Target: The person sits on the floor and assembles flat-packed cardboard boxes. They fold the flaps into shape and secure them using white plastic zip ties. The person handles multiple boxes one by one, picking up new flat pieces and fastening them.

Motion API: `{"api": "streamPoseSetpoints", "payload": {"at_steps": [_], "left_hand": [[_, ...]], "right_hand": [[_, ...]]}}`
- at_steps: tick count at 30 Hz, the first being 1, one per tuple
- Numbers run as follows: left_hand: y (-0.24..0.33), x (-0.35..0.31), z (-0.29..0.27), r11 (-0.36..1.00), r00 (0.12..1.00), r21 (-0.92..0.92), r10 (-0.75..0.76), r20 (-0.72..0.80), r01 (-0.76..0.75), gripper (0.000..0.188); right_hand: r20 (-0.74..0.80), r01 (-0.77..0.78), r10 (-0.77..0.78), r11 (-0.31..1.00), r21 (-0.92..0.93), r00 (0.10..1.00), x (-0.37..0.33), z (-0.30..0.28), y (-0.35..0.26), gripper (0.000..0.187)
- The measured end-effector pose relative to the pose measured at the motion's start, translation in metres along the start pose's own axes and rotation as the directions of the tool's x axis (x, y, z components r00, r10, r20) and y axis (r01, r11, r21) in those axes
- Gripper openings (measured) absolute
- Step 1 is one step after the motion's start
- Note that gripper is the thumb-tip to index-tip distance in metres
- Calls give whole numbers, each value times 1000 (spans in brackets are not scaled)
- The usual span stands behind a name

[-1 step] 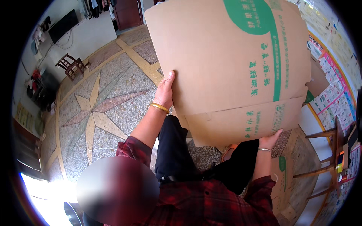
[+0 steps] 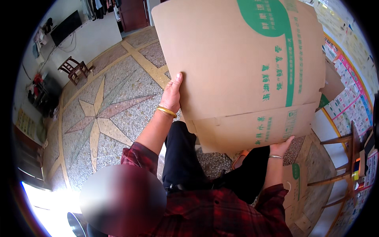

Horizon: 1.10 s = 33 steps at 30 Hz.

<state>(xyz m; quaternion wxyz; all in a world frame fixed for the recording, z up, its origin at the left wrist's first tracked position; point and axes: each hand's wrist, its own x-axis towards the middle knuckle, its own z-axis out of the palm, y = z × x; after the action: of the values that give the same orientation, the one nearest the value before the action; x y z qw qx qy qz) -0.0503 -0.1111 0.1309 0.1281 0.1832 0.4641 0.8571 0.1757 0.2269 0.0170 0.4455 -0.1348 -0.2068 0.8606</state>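
A large brown cardboard box [image 2: 221, 71], looking folded flat, is held up in front of me over my legs. Green print runs along its right part, and a crease sets off a flap at the near end. My left hand [image 2: 171, 94], a yellow bangle at the wrist, grips the left edge with the thumb on the front face. The near right edge is in my right hand [image 2: 281, 147], its thumb tip showing and a silver-coloured bangle below. The other fingers of both hands are mostly hidden behind the cardboard.
Another piece of brown cardboard [image 2: 295, 185] with a green mark lies on the floor beside my right arm. A wooden stand [image 2: 343, 179] is at the right, by a poster-covered wall [image 2: 349, 100]. Far left on the patterned floor [image 2: 114, 79] stands a small wooden chair [image 2: 74, 70].
The cardboard has tilted very slightly, its far end shifting to the right. Both hands keep their hold on it and have barely moved.
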Motion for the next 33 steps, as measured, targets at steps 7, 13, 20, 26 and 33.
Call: {"api": "streamPoseSetpoints", "payload": {"at_steps": [7,13,20,26,33], "left_hand": [[30,16,13,985,990,158,49,129,-70,55],[34,22,7,998,990,57,17,138,-25,55],[45,15,28,962,987,230,125,105,-147,51],[54,12,27,941,980,296,123,156,-165,40],[66,8,37,892,963,412,83,258,-187,38]], "right_hand": [[-21,-14,15,1000,27,1000,-12,-1,12,66],[-18,0,0,1000,24,1000,-20,14,10,65],[67,-152,150,988,23,986,-12,-8,28,67],[-200,-583,547,769,-264,813,-4,-56,57,65],[-177,-542,644,429,-723,745,-16,-56,55,52]]}}
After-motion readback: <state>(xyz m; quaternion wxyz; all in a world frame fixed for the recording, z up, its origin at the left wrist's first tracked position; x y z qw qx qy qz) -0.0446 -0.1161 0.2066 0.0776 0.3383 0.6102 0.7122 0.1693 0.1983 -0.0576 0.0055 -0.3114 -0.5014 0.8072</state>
